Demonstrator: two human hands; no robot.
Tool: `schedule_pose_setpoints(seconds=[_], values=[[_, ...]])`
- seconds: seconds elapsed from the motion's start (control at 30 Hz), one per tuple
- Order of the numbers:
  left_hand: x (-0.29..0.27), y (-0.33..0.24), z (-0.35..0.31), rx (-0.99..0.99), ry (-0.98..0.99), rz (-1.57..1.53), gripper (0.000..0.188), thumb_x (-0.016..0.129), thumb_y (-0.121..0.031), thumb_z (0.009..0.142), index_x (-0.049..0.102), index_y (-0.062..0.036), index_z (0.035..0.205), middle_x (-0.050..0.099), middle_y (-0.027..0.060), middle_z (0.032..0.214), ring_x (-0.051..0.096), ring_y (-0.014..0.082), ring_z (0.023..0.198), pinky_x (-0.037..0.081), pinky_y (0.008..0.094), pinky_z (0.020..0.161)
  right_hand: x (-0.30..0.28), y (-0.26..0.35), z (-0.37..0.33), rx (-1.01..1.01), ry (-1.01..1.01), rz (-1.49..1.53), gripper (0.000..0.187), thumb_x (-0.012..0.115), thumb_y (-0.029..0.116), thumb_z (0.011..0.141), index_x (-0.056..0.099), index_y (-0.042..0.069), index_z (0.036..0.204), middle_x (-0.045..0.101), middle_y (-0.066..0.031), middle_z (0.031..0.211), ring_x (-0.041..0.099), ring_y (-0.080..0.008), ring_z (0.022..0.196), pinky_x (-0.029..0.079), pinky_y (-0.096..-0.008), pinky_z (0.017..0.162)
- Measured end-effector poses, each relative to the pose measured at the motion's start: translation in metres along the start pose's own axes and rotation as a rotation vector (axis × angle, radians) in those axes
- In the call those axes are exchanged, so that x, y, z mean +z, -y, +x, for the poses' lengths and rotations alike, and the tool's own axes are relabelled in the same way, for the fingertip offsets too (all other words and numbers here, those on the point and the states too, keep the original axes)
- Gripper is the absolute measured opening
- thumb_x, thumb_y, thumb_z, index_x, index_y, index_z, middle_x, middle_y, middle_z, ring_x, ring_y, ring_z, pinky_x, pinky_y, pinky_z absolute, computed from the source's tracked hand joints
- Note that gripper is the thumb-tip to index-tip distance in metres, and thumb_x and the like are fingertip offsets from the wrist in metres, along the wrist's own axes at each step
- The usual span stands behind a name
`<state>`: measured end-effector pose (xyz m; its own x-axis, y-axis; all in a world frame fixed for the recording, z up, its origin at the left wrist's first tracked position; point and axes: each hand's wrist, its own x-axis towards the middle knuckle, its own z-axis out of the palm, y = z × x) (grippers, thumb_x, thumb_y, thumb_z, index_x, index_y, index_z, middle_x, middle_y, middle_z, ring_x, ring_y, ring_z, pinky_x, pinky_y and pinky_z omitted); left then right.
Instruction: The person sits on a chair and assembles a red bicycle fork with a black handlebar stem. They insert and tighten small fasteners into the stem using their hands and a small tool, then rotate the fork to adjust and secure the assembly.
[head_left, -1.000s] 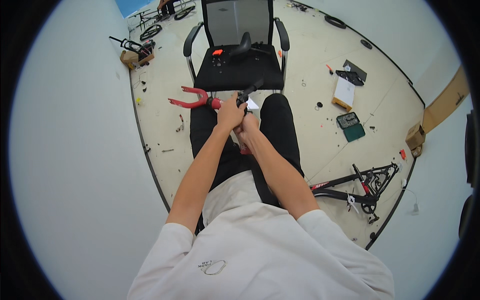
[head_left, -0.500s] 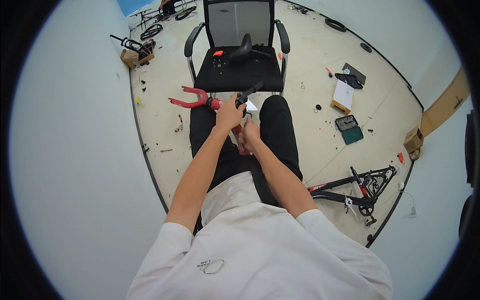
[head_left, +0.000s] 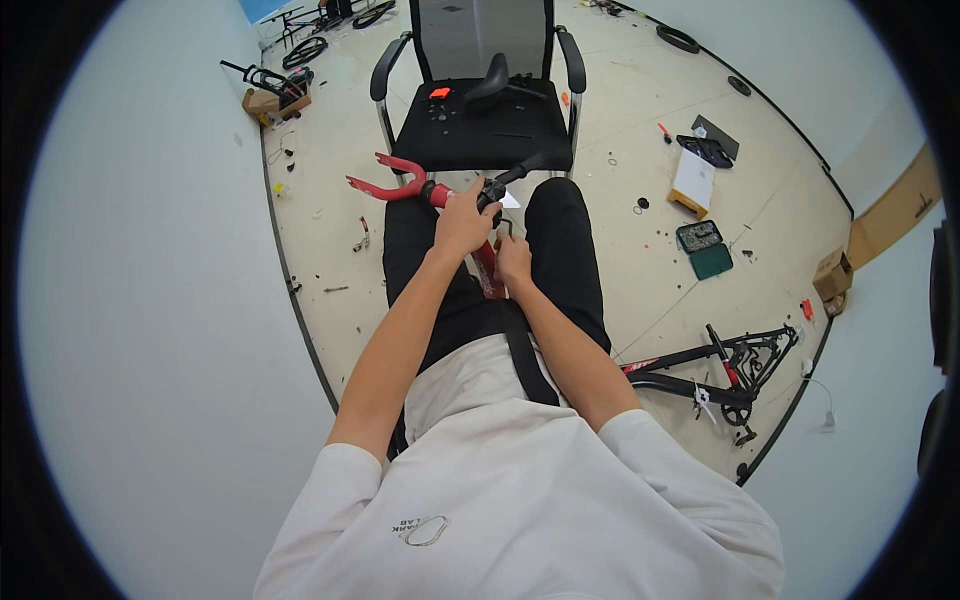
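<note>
A red bicycle fork (head_left: 392, 188) points to the left over my lap, joined to a red frame whose tube (head_left: 488, 268) runs back between my thighs. My left hand (head_left: 463, 225) is wrapped round the front end of this frame, against the black handlebar stem (head_left: 490, 192). From there a black bar (head_left: 522, 168) sticks out toward the chair. In my closed right hand (head_left: 514, 262) is a dark bent hex key (head_left: 508, 228), its short end at the stem. My fingers cover part of the key, and the bolt it meets is hidden.
Facing me is a black chair (head_left: 480, 150) bearing a saddle (head_left: 490, 80), an orange piece (head_left: 440, 93) and small parts. On the floor at right lie a green case (head_left: 712, 262), a white-and-yellow box (head_left: 693, 183) and a black bicycle frame (head_left: 690, 383). A wall (head_left: 150, 300) rises at left.
My right hand has shifted slightly up and right with the hex key, its fingers turned more upright, away from the red tube. The fork has tilted a little; the left hand keeps its hold.
</note>
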<state>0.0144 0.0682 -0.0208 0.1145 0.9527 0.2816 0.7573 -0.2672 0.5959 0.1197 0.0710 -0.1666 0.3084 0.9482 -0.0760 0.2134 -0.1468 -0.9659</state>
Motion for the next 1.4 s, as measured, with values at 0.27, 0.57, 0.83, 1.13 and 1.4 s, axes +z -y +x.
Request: schedule_pose_setpoints(seconds=[0.27,0.57,0.83,1.13,1.4], values=[[-0.004,-0.010,-0.005,-0.071,0.104,-0.024,0.058,0.064,-0.032,0.087,0.049,-0.0090,0.138,0.065,0.0272,0.106,0.062,0.0429,0.103,0.050,0.0470,0.089,-0.015,0.048,-0.014,0.141,0.038,0.362,0.043,0.037,0.034,0.101,0.061,-0.001,0.093,0.056,-0.0113,0.067,0.055,-0.0204,0.048,0.042,-0.0354,0.044],[0.000,-0.014,-0.009,-0.085,0.048,0.023,0.061,0.064,-0.033,0.087,0.048,-0.0062,0.139,0.065,0.0290,0.106,0.063,0.0430,0.102,0.049,0.0472,0.089,-0.021,0.085,-0.010,0.469,0.267,0.806,0.028,0.035,0.023,0.103,0.051,0.008,0.086,0.042,0.0009,0.057,0.034,-0.0103,0.041,0.023,-0.0283,0.038],[-0.006,-0.001,-0.006,-0.125,0.043,0.048,0.062,0.062,-0.036,0.088,0.048,-0.0034,0.139,0.062,0.0319,0.112,0.061,0.0445,0.105,0.048,0.0471,0.092,-0.005,0.086,-0.019,0.332,0.165,0.553,0.027,0.037,0.020,0.100,0.054,0.003,0.087,0.049,-0.0022,0.060,0.044,-0.0124,0.045,0.028,-0.0313,0.038],[-0.005,-0.001,-0.010,-0.037,0.023,0.004,0.061,0.064,-0.033,0.087,0.048,0.0008,0.137,0.062,0.0311,0.112,0.060,0.0441,0.107,0.047,0.0433,0.093,-0.004,0.037,-0.017,-0.424,-0.126,-0.134,0.034,0.039,0.031,0.101,0.054,0.001,0.097,0.062,-0.0319,0.082,0.059,-0.0519,0.081,0.044,-0.0591,0.067],[-0.016,-0.001,-0.003,-0.061,0.121,-0.045,0.060,0.061,-0.034,0.089,0.048,-0.0019,0.138,0.062,0.0312,0.114,0.057,0.0441,0.111,0.046,0.0447,0.096,-0.004,0.040,-0.017,-0.436,-0.125,-0.017,0.036,0.041,0.032,0.101,0.055,-0.001,0.094,0.062,-0.0305,0.086,0.057,-0.0520,0.087,0.042,-0.0587,0.075]])
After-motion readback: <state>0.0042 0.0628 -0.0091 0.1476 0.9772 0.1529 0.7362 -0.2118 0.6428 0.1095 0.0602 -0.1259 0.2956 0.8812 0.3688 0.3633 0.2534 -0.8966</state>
